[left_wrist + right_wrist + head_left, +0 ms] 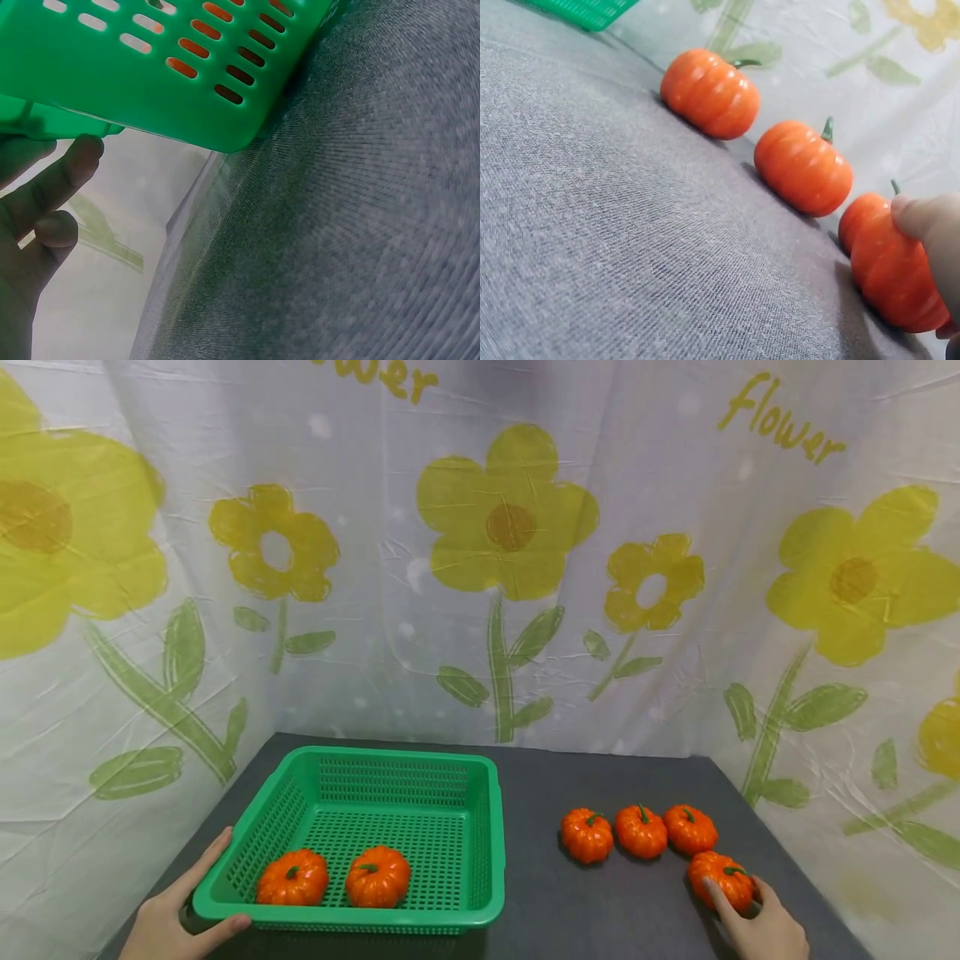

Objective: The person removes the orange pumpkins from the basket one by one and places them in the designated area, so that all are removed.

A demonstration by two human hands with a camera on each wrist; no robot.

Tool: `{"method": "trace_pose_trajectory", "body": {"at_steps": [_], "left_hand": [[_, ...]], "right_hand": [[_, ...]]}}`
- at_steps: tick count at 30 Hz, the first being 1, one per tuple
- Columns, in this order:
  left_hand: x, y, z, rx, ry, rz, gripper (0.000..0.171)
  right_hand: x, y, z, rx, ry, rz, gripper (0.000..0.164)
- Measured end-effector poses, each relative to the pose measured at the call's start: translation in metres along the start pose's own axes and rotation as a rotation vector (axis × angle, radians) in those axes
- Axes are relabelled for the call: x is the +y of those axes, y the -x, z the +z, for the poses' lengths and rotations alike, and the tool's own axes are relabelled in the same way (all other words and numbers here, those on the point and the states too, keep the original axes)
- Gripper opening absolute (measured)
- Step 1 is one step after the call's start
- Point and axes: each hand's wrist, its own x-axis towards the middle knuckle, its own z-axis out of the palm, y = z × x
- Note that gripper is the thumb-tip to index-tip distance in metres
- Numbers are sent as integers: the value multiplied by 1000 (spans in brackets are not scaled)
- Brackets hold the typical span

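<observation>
My left hand (176,910) is at the near left corner of a green plastic basket (491,827). Its fingers lie straight along the left rim and its thumb along the front; in the left wrist view, fingertips (84,154) touch the rim. Inside the basket are two small orange pumpkins, one on the left (292,878) and one near the middle (377,878). At the right, my right hand (768,931) grips another orange pumpkin (716,875) between thumb and fingers. In the right wrist view that pumpkin (892,274) appears low, at the cloth, its far side hidden by the hand.
Three more pumpkins stand in a row behind the gripped one: left (585,837), middle (641,833) and right (690,831). Dark grey cloth (562,910) covers the table. A white curtain (375,693) with yellow flowers encloses the back and sides.
</observation>
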Motion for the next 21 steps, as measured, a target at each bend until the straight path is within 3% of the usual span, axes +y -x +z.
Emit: {"method": "trace_pose_trajectory", "body": {"at_steps": [8,15,21], "left_hand": [[6,-1,-4,-68,-5,-38,107],[4,0,-1,-26,-15,-16,104],[3,0,0,14,-13,5,102]], "right_hand": [[0,-1,-1,12,-10,-5,105],[-3,1,-9,-3,-9,42,108],[-11,6,-17,75,-60,1,100]]}}
